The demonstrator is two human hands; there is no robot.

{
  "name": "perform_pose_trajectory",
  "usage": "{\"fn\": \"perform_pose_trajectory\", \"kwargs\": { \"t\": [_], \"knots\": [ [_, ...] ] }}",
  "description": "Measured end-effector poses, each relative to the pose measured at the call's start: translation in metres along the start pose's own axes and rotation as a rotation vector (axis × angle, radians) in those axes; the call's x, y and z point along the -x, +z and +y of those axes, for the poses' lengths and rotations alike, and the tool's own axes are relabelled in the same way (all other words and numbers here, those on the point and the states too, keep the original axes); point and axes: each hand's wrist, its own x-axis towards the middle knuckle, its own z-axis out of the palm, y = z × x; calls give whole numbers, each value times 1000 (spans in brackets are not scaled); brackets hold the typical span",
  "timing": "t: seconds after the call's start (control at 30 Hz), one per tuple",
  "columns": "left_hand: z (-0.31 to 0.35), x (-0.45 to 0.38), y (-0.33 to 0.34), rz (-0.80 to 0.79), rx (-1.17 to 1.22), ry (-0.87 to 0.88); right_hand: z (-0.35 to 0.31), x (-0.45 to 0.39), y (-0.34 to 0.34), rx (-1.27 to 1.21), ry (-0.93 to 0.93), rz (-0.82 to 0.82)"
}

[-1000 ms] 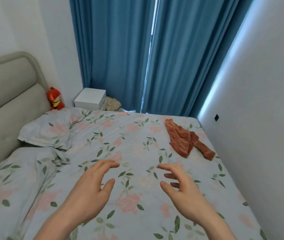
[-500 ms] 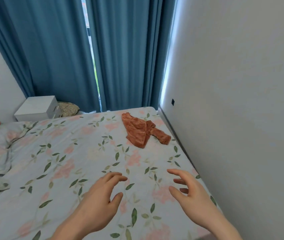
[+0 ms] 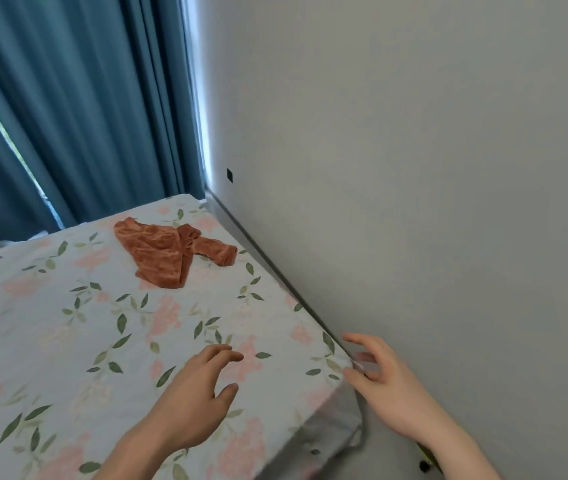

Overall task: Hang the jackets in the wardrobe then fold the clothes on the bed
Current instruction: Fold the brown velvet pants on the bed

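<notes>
Rust-orange garment point(image 3: 168, 252), crumpled, one sleeve flung out, near bed's point(image 3: 50, 327) far right corner. Left hand point(image 3: 190, 407), right hand point(image 3: 388, 393): fingers loosely spread, holding nothing.

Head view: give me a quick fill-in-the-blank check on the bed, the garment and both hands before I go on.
1. The crumpled rust-orange velvet garment lies on the floral-print bed sheet near the ____ curtains.
2. Neither the left hand nor the right hand holds ____.
3. The right hand hovers at the bed corner beside the plain white ____.
4. The number of garments on the bed is ____.

Missing words: blue; anything; wall; one
</notes>
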Motion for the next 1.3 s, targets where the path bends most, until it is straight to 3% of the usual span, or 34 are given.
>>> {"fn": "perform_pose_trajectory", "kwargs": {
  "t": [0.2,0.33,0.63,0.97,1.3],
  "knots": [
    [53,-74,30,76,-6,28,56,-41,-69,25,21,12],
    [94,-124,64,129,-11,-47,98,-91,-134,32,-6,-25],
    [185,-184,114,248,50,-305,141,-215,-241,146,-123,-304],
    [142,-215,88,394,115,-553,96,-331,-193,185,-238,-520],
    [93,-275,60,461,175,-627,35,-440,-133,277,-334,-686]
  ]
}}
